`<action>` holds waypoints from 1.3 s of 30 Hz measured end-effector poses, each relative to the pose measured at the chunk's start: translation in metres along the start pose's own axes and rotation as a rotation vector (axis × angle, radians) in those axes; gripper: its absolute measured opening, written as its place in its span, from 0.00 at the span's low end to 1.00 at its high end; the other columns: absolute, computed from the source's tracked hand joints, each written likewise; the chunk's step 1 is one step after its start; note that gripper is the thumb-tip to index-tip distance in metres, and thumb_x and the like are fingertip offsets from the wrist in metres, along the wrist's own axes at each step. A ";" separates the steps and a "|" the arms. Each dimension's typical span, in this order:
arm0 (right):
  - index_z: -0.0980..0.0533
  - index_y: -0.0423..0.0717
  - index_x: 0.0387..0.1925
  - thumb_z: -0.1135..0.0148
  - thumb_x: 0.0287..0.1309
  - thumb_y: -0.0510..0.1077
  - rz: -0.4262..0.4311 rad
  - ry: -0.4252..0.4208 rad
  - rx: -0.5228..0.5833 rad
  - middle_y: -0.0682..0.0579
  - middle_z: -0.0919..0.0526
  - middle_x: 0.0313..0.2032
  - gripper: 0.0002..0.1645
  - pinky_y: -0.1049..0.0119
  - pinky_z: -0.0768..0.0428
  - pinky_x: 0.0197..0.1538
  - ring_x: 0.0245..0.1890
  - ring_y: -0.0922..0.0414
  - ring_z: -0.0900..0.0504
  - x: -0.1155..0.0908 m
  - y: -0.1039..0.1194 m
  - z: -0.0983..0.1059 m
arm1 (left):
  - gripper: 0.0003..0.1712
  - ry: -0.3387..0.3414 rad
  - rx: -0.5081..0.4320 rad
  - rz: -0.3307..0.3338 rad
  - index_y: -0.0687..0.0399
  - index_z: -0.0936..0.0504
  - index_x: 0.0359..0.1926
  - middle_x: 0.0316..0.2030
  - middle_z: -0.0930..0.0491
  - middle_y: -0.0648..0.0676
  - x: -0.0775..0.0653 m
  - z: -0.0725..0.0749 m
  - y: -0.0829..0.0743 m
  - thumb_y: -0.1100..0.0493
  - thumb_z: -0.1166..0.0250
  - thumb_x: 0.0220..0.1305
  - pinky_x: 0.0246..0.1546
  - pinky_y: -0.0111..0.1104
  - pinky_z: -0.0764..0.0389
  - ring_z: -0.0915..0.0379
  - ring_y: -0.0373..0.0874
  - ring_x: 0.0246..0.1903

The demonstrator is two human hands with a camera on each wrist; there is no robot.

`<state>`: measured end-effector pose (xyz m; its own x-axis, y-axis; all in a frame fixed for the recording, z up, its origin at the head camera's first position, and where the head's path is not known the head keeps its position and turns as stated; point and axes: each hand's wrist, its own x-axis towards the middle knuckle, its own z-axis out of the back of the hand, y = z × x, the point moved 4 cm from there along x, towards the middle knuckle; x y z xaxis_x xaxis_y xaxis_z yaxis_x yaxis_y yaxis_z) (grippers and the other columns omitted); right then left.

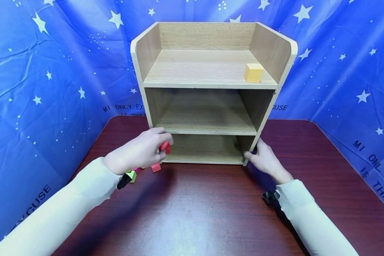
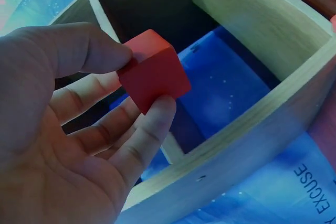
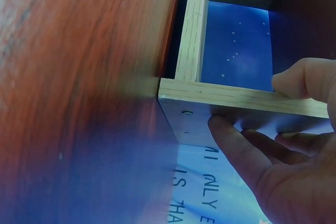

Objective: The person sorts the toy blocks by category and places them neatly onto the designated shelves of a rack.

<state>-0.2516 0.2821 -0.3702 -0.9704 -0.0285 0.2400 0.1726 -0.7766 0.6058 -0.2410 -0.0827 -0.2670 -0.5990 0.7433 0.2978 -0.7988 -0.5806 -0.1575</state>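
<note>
Between thumb and fingertips, my left hand (image 1: 144, 147) pinches a red cube (image 2: 157, 72), in front of the shelf's lower left side. In the head view the fingers partly hide this cube (image 1: 168, 149). A small wooden shelf (image 1: 208, 85) with three levels stands upright on the table. My right hand (image 1: 266, 160) grips its right side panel (image 3: 241, 98) low down, the thumb at the inner side and the fingers against the outer face. On the top level, near the right wall, sits a yellow cube (image 1: 253, 73).
Another red block (image 1: 156, 167) lies on the dark red table (image 1: 195, 202) by the shelf's front left corner. A green block (image 1: 132, 176) and a magenta piece (image 1: 137, 170) are partly hidden under the left wrist. Blue star-patterned cloth (image 1: 67, 53) hangs around the table.
</note>
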 end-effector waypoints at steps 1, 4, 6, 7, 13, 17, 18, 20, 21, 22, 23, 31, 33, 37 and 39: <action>0.37 0.37 0.57 0.39 0.53 0.39 0.002 0.000 0.000 0.37 0.20 0.41 0.30 0.49 0.29 0.50 0.47 0.43 0.23 0.000 0.000 0.000 | 0.11 -0.005 0.003 -0.006 0.53 0.21 0.34 0.29 0.30 0.48 0.001 0.002 -0.001 0.69 0.35 0.46 0.31 0.33 0.29 0.33 0.42 0.29; 0.37 0.37 0.56 0.39 0.53 0.39 0.003 -0.003 0.001 0.38 0.20 0.40 0.29 0.49 0.28 0.50 0.46 0.43 0.23 -0.001 0.000 0.000 | 0.12 -0.026 0.009 -0.025 0.54 0.21 0.34 0.27 0.32 0.49 0.005 0.007 -0.005 0.69 0.35 0.46 0.30 0.33 0.30 0.35 0.43 0.29; 0.37 0.38 0.57 0.39 0.53 0.39 0.004 -0.004 0.003 0.38 0.20 0.40 0.29 0.49 0.29 0.50 0.46 0.43 0.23 -0.001 0.000 0.000 | 0.12 -0.038 0.013 -0.036 0.55 0.21 0.34 0.27 0.33 0.49 0.007 0.010 -0.007 0.70 0.35 0.46 0.30 0.33 0.30 0.35 0.43 0.28; 0.37 0.38 0.56 0.39 0.53 0.39 0.005 -0.005 0.003 0.38 0.20 0.40 0.29 0.49 0.29 0.50 0.46 0.43 0.23 -0.001 0.001 0.000 | 0.12 -0.043 0.016 -0.042 0.55 0.21 0.34 0.26 0.33 0.49 0.008 0.012 -0.008 0.70 0.35 0.46 0.30 0.33 0.30 0.35 0.43 0.28; 0.36 0.39 0.55 0.39 0.53 0.39 0.005 -0.010 0.005 0.39 0.20 0.39 0.28 0.50 0.29 0.50 0.46 0.44 0.23 0.000 0.001 0.000 | 0.11 -0.040 0.004 -0.059 0.55 0.22 0.33 0.27 0.32 0.50 0.015 0.022 -0.015 0.70 0.36 0.46 0.29 0.33 0.31 0.34 0.43 0.27; 0.36 0.38 0.56 0.39 0.53 0.39 0.008 -0.008 0.008 0.38 0.20 0.40 0.29 0.49 0.29 0.50 0.46 0.43 0.23 0.000 0.000 0.000 | 0.10 -0.051 -0.002 -0.065 0.53 0.24 0.30 0.27 0.31 0.49 0.020 0.029 -0.018 0.70 0.37 0.46 0.29 0.33 0.31 0.34 0.43 0.29; 0.36 0.38 0.56 0.39 0.53 0.39 0.007 -0.006 0.008 0.38 0.20 0.40 0.29 0.49 0.29 0.50 0.46 0.43 0.23 0.000 0.000 0.000 | 0.10 -0.054 0.001 -0.066 0.53 0.24 0.29 0.27 0.31 0.49 0.021 0.031 -0.019 0.70 0.38 0.46 0.29 0.33 0.31 0.34 0.43 0.29; 0.37 0.38 0.57 0.39 0.53 0.39 0.004 -0.003 0.008 0.37 0.20 0.40 0.30 0.48 0.29 0.50 0.46 0.42 0.24 -0.001 0.000 0.000 | 0.10 -0.062 0.004 -0.071 0.52 0.25 0.28 0.27 0.31 0.49 0.022 0.034 -0.022 0.70 0.38 0.45 0.29 0.33 0.31 0.34 0.43 0.30; 0.37 0.38 0.57 0.39 0.53 0.39 0.003 -0.002 0.008 0.37 0.20 0.41 0.30 0.48 0.29 0.50 0.47 0.42 0.24 -0.001 0.000 0.000 | 0.10 -0.063 0.003 -0.074 0.51 0.26 0.27 0.28 0.31 0.49 0.023 0.035 -0.023 0.70 0.39 0.46 0.29 0.33 0.31 0.33 0.43 0.30; 0.37 0.38 0.58 0.39 0.53 0.39 0.001 -0.001 0.009 0.37 0.20 0.41 0.31 0.48 0.29 0.50 0.47 0.42 0.24 -0.001 0.000 0.000 | 0.10 -0.064 0.003 -0.077 0.51 0.27 0.26 0.28 0.30 0.49 0.024 0.036 -0.025 0.70 0.39 0.46 0.29 0.33 0.31 0.34 0.43 0.30; 0.37 0.38 0.58 0.39 0.53 0.39 -0.001 -0.001 0.010 0.37 0.20 0.41 0.31 0.48 0.29 0.50 0.47 0.42 0.24 -0.001 0.000 0.000 | 0.10 -0.065 0.003 -0.080 0.51 0.28 0.26 0.28 0.30 0.49 0.026 0.038 -0.026 0.70 0.39 0.46 0.30 0.33 0.31 0.34 0.42 0.31; 0.37 0.38 0.57 0.40 0.54 0.39 -0.012 0.005 0.011 0.38 0.20 0.40 0.30 0.48 0.29 0.51 0.46 0.43 0.24 -0.001 0.000 0.000 | 0.10 -0.043 -0.018 -0.077 0.51 0.23 0.32 0.29 0.30 0.49 0.038 0.050 -0.038 0.69 0.40 0.50 0.31 0.33 0.30 0.34 0.42 0.31; 0.37 0.38 0.56 0.40 0.54 0.39 -0.010 0.005 0.009 0.38 0.20 0.39 0.29 0.48 0.29 0.50 0.46 0.43 0.24 -0.001 0.001 0.000 | 0.10 -0.041 -0.009 -0.079 0.51 0.22 0.34 0.29 0.31 0.49 0.042 0.053 -0.041 0.69 0.40 0.51 0.31 0.32 0.29 0.33 0.42 0.30; 0.37 0.37 0.56 0.40 0.54 0.39 -0.004 0.000 0.005 0.38 0.20 0.39 0.28 0.48 0.29 0.50 0.46 0.42 0.24 -0.001 0.001 0.000 | 0.10 -0.057 0.005 -0.097 0.52 0.22 0.33 0.28 0.31 0.49 0.050 0.057 -0.046 0.69 0.40 0.50 0.30 0.32 0.30 0.34 0.42 0.30; 0.37 0.37 0.56 0.40 0.54 0.39 -0.002 -0.002 0.004 0.37 0.20 0.40 0.29 0.48 0.29 0.50 0.46 0.42 0.24 -0.001 0.001 -0.001 | 0.09 -0.068 -0.001 -0.105 0.53 0.22 0.33 0.28 0.31 0.50 0.054 0.058 -0.047 0.69 0.41 0.50 0.30 0.33 0.31 0.34 0.42 0.30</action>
<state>-0.2504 0.2810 -0.3705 -0.9704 -0.0260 0.2402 0.1716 -0.7740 0.6095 -0.2321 -0.0345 -0.1888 -0.5070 0.7756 0.3760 -0.8570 -0.5004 -0.1231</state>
